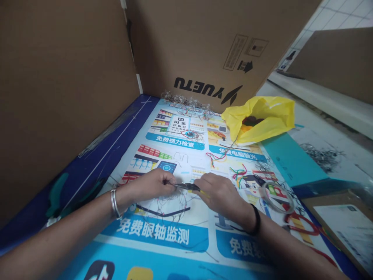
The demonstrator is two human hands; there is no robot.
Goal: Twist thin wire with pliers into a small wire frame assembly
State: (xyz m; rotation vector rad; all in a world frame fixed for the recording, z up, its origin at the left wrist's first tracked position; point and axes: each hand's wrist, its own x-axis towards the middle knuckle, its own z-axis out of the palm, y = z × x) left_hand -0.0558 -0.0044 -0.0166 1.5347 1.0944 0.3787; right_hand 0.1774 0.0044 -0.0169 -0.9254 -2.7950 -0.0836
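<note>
Near the middle of the printed sheet, my left hand (159, 185) is closed in a pinch on thin wire. My right hand (217, 193) is wrapped round pliers (188, 186) with yellow handles, whose dark jaws point left and reach the left fingertips. Loops of fine wire (171, 206) hang and lie below the left hand, over a dark strip (163, 213). What exactly lies between the jaws is too small to tell.
Cardboard walls (204, 46) stand behind and left. A yellow bag (268, 120) lies at back right. Right of my hand are a tape roll (278, 197) and red-handled tools (303, 224). Green-handled tools (77, 194) lie left. Wire tangles (322, 155) rest at the far right.
</note>
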